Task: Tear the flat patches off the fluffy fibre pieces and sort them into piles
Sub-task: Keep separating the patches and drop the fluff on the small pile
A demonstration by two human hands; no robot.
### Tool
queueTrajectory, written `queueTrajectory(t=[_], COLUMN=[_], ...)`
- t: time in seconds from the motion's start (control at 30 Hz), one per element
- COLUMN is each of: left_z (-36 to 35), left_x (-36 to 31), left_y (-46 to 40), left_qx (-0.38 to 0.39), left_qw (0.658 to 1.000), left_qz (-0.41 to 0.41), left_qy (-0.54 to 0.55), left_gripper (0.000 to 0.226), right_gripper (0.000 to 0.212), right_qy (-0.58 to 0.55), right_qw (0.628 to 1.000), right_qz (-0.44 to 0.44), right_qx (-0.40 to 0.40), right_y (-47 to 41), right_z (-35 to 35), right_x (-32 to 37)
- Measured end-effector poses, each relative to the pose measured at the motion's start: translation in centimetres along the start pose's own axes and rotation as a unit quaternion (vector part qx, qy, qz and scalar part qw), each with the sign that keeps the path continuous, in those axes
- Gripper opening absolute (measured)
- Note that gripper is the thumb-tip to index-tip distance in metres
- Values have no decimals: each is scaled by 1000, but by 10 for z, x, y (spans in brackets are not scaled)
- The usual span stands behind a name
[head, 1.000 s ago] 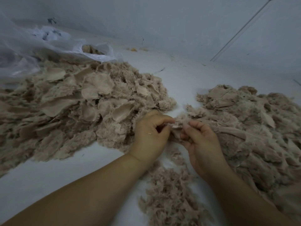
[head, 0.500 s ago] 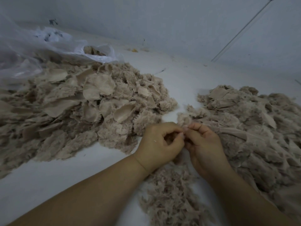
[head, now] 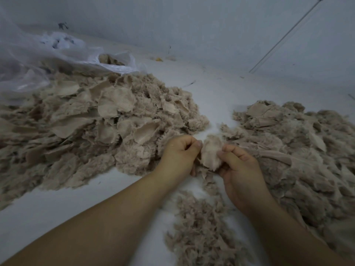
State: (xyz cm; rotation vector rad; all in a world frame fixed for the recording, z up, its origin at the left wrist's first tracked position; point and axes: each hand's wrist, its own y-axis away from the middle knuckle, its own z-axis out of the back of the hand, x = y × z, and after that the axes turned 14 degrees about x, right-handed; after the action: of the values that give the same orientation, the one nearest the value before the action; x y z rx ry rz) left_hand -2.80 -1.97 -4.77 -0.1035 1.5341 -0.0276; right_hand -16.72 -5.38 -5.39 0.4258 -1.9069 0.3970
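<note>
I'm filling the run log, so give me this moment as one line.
left hand: pinches patch edge | right hand: holds patch | piles: left, right, near

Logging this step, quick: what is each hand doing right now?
Left hand: pinches the left edge of the fibre piece.
Right hand: grips the piece's right side.

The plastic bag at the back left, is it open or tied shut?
Open. The plastic bag has a gaping mouth, and beige fibre pieces show inside it. How full it is cannot be told.
</note>
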Motion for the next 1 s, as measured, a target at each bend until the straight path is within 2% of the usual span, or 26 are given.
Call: queueTrajectory(t=[0.07, 0.17, 0.2, 0.33, 0.47, 0.5, 0.57, 0.73, 0.87, 0.93, 1.0], left_z=[0, 4, 4, 3, 3, 3, 3, 0, 6, 10, 8], left_x=[-1, -7, -8, -9, -9, -9, -9, -4, -4, -3, -2], left_y=[-1, -3, -5, -9, -9, -8, -8, -9, -10, -10, -7], left_qx=[16, 51, 63, 71, 58, 58, 38, -36, -79, -38, 39], left_qw=[999, 995, 994, 991, 986, 985, 984, 982, 973, 985, 998], left_qz=[-7, 14, 24, 36, 19, 19, 21, 7, -7, -10, 2], left_qy=[36, 79, 82, 104, 155, 162, 172, 184, 216, 167, 44], left_gripper=[27, 44, 43, 17, 14, 14, 15, 26, 14, 14, 20], right_gripper=[40, 44, 44, 39, 10, 12, 14, 14, 14, 14, 20], right_qy=[8, 27, 35, 52, 41, 53, 76, 36, 1, -4, 3], right_qw=[1000, 999, 999, 998, 997, 997, 996, 999, 1000, 999, 999], right_qz=[0, 0, -2, -9, -11, -12, -11, -10, -9, -13, -16], right_qx=[17, 34, 39, 41, 58, 58, 48, 16, -17, -38, -50], right_y=[1, 2, 3, 1, 0, 0, -1, 0, 0, -1, -1], right_z=[-1, -2, -1, 1, 1, 2, 4, 4, 5, 7, 7], right_x=[1, 2, 1, -2, -2, -3, -4, -7, -3, -1, 0])
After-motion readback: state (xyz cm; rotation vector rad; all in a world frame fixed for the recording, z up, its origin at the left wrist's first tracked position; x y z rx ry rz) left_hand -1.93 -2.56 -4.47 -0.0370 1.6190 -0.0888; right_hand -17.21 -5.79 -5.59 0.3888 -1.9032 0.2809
